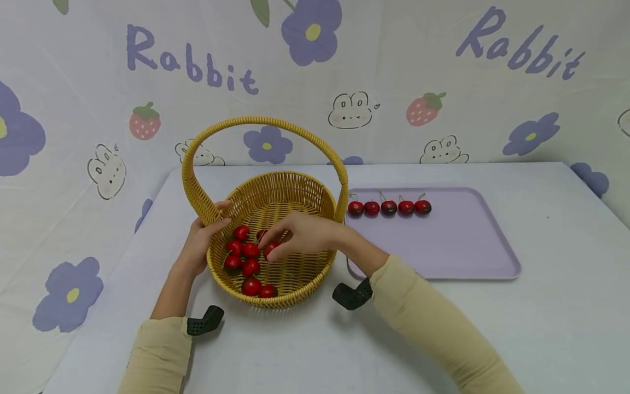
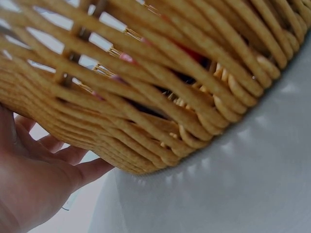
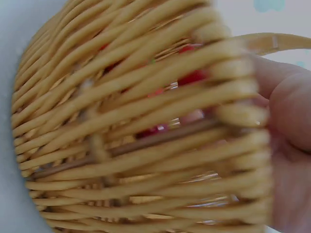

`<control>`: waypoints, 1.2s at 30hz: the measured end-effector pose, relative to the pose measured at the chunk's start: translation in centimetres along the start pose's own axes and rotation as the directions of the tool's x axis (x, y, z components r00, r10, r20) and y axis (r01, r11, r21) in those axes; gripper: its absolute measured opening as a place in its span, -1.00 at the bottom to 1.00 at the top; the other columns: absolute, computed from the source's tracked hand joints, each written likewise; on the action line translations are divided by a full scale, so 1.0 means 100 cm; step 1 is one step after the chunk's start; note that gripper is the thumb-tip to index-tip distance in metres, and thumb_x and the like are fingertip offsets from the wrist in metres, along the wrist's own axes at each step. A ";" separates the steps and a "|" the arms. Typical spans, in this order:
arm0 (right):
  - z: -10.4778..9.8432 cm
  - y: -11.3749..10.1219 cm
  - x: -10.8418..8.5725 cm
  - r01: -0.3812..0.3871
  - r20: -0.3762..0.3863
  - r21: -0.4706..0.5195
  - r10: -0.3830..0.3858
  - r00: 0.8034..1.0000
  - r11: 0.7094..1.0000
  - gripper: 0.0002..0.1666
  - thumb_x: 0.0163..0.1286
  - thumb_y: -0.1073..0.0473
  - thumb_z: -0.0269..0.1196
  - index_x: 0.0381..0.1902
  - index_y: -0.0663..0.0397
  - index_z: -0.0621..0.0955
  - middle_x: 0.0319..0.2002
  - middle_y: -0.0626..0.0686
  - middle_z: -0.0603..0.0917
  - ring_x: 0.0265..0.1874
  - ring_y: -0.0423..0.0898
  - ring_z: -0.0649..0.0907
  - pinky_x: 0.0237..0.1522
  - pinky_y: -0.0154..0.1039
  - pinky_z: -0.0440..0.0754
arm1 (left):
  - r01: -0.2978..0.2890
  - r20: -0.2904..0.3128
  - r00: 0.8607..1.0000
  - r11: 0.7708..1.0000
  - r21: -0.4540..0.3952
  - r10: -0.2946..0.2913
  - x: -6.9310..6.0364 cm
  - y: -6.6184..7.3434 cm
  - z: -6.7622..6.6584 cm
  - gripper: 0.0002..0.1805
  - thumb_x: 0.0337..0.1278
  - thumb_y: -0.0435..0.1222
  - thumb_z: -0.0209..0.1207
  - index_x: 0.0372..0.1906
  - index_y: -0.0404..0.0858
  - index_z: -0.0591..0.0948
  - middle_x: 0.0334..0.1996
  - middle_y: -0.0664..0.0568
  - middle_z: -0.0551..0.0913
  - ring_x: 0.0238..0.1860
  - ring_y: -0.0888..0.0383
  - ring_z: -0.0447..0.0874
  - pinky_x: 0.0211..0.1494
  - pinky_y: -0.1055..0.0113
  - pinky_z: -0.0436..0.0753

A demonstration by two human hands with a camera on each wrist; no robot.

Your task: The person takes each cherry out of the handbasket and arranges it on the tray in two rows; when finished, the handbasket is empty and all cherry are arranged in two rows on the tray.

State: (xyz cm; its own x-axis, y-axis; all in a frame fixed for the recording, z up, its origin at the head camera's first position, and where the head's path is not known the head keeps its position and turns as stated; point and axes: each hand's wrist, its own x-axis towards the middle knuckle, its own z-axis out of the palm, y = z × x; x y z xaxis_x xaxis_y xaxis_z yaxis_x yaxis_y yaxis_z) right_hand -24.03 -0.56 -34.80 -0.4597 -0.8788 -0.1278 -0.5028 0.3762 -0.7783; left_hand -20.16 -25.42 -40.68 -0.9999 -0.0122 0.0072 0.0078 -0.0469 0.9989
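The left hand [image 1: 199,241] grips the left rim of a yellow wicker basket [image 1: 295,300] beside the handle's base. In the left wrist view this hand [image 2: 39,179] lies against the woven side [image 2: 126,131]. Several red cherries [image 1: 251,250] lie in the left and front of the basket. Reaching in over the right rim, the right hand [image 1: 307,234] has its thumb and fingers apart around a cherry [image 1: 269,250]; whether they touch it is unclear. Through the weave [image 3: 146,107], the right wrist view shows red fruit [image 3: 192,75] near that hand [image 3: 291,116].
A purple tray [image 1: 433,246] lies to the right of the basket, with a row of several cherries [image 1: 389,208] along its back left edge. The basket's tall handle [image 1: 261,120] arches above it. Behind the white table [image 1: 305,350] hangs a printed cloth [image 1: 295,82].
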 end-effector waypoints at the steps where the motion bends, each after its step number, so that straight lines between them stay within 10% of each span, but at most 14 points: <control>1: -0.002 -0.001 -0.002 0.019 -0.021 0.004 -0.019 1.000 1.000 -0.65 0.28 0.07 0.33 0.02 0.00 0.66 -0.10 -0.15 0.63 -0.10 -0.21 0.56 -0.05 -0.34 0.51 | 0.000 0.000 1.000 1.000 -0.001 0.000 0.000 0.000 0.000 -0.56 0.36 -0.36 -0.03 0.30 -0.29 0.33 0.32 -0.16 0.20 0.28 -0.08 0.23 0.33 0.01 0.19; 14: -0.025 -0.019 -0.061 0.184 -0.202 0.182 -0.146 0.968 0.966 -0.58 0.26 0.22 0.33 0.08 0.14 0.58 -0.07 -0.01 0.62 -0.14 -0.09 0.62 -0.05 -0.20 0.57 | -0.001 0.001 1.000 1.000 0.011 0.001 0.000 0.001 0.000 -0.54 0.37 -0.35 -0.04 0.32 -0.30 0.31 0.32 -0.18 0.20 0.28 -0.06 0.22 0.34 0.00 0.17; 25: -0.052 -0.010 -0.122 0.212 -0.382 0.277 -0.095 0.919 0.937 -0.55 0.29 0.35 0.27 0.14 0.25 0.51 -0.04 0.15 0.61 -0.12 0.10 0.62 -0.05 -0.14 0.58 | -0.010 0.001 1.000 1.000 0.019 0.010 0.000 0.001 0.000 -0.55 0.37 -0.36 -0.04 0.31 -0.31 0.31 0.32 -0.19 0.20 0.29 -0.08 0.20 0.35 -0.01 0.15; 32: -0.073 0.016 -0.153 0.076 -0.591 0.236 0.081 0.803 0.969 -0.56 0.33 0.19 0.28 0.16 0.05 0.54 -0.08 0.06 0.64 -0.23 -0.04 0.61 -0.29 -0.32 0.56 | -0.016 0.002 1.000 0.999 0.027 0.016 0.001 0.000 0.000 -0.55 0.37 -0.35 -0.04 0.31 -0.32 0.31 0.32 -0.18 0.19 0.30 -0.07 0.20 0.35 -0.01 0.14; 36: -0.084 0.038 -0.165 -0.012 -0.652 0.285 0.203 0.730 0.959 -0.50 0.37 0.08 0.23 0.24 0.01 0.47 0.00 0.08 0.58 -0.10 -0.07 0.62 -0.03 -0.26 0.53 | -0.017 0.003 1.000 1.000 0.025 0.017 0.001 -0.001 0.000 -0.55 0.37 -0.34 -0.03 0.32 -0.31 0.31 0.32 -0.18 0.19 0.30 -0.07 0.19 0.35 -0.01 0.15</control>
State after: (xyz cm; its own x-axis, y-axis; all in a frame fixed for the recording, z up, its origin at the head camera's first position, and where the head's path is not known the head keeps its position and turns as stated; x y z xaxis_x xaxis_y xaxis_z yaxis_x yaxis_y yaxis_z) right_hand -24.56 17.83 -30.51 -0.9153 -0.3738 0.1497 -0.2679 0.2877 -0.9195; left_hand -20.30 -25.44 -40.74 -0.9997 -0.0099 0.0241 0.0243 -0.0215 0.9995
